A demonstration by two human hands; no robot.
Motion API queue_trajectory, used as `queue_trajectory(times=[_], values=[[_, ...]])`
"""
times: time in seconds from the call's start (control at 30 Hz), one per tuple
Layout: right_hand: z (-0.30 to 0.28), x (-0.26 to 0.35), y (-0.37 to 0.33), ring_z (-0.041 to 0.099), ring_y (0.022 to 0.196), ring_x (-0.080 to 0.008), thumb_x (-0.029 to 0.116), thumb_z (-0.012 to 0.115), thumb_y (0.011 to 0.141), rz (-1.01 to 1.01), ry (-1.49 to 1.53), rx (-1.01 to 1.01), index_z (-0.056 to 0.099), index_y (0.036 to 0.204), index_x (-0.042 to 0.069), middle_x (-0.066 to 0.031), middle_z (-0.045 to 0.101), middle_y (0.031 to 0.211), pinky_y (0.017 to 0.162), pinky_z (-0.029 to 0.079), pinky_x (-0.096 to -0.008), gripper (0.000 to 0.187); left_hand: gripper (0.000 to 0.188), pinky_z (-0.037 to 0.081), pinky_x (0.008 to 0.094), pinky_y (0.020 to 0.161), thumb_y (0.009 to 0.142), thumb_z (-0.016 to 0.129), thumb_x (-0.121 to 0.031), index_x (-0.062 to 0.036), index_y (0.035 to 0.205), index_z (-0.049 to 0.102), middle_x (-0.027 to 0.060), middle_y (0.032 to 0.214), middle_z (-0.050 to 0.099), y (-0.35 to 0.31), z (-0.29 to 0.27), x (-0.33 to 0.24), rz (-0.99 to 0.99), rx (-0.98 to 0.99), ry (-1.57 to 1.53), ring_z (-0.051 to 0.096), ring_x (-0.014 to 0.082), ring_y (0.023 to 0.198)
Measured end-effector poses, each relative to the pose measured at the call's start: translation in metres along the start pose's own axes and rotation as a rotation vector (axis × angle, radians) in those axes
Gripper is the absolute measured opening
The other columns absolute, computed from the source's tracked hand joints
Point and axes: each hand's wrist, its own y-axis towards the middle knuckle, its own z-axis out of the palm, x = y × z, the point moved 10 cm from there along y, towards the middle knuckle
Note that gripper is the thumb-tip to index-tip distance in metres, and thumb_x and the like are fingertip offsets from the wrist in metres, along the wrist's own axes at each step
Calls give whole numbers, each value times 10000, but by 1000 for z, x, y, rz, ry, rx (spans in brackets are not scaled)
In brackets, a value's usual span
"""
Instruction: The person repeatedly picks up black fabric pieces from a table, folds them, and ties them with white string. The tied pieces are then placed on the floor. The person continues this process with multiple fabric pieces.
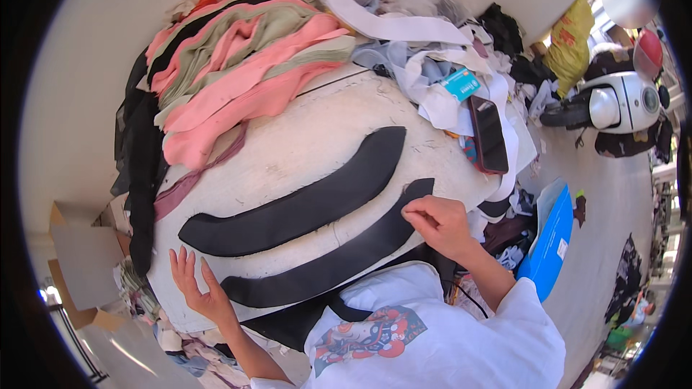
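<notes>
Head view. Worktop (281, 151) pale, scuffed, filling the centre. Two curved black strips lie on it, roughly parallel, a narrow gap between them: upper strip (306, 210) across the middle, lower strip (331, 262) at 6 o'clock, nearer the wearer. Both lie flat, bowing downward, their right ends pointing toward 2 o'clock.

Left hand (198, 294) at 8 o'clock: open, fingers spread, just beside the lower strip's left end. Right hand (441, 227) at 4 o'clock: fingers bent inward over the lower strip's right end; cannot tell whether it grips the cloth.

Pink and grey-green cloth pieces (241, 101) heaped in layers at 11 o'clock. Black cloth (140, 173) hangs at the worktop's 9 o'clock side. White cloth (400, 23) in loose bands at 1 o'clock. Small blue box (461, 83) at 2 o'clock; dark phone (489, 137) just below it, lying partly over white material.

Beyond the worktop: yellow bag (569, 43) at 2 o'clock, white scooter (626, 104) between 2 and 3, bright blue package (546, 248) near 4, open cardboard box (85, 266) past 8.
</notes>
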Motion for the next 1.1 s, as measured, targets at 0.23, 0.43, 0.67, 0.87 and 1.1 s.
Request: queue_trajectory(times=[0.23,0.43,0.67,0.87,1.1], values=[[-29,-73,-106,495,507,-71,41,698,860,171,23,-238,658,797,-2,-32,583,602,475,375,-242,86,256,348,462,1114,925,620,-2,-2,1177,664,149,1309,628,50,50,-72,211,94,-80,494,331,1334],[-12,-250,-314,425,502,-69,233,574,1004,1037,242,-684,625,782,36,7,492,552,478,330,-264,301,228,387,458,1099,962,584,2,38,1174,660,175,1272,642,65,80,-103,362,174,-152,522,349,1307],[-47,-337,-589,666,631,-204,255,729,853,1493,-286,-870,687,925,45,-89,689,691,608,507,-329,225,225,458,390,1046,964,605,-13,81,1160,663,190,1302,617,81,96,-117,454,192,-194,536,300,1289],[-5,-380,-630,664,575,-195,135,776,745,1625,-566,-569,619,1289,54,-126,718,851,525,541,-342,572,236,497,397,1017,968,573,32,66,1189,648,183,1266,638,84,119,-137,522,288,-143,512,336,1317],[32,-436,-650,676,563,-199,147,742,799,1738,-413,-510,667,1202,66,-132,714,807,471,535,-346,418,235,511,382,1002,970,581,16,55,1189,656,170,1277,636,80,130,-165,571,335,-105,526,325,1304]])
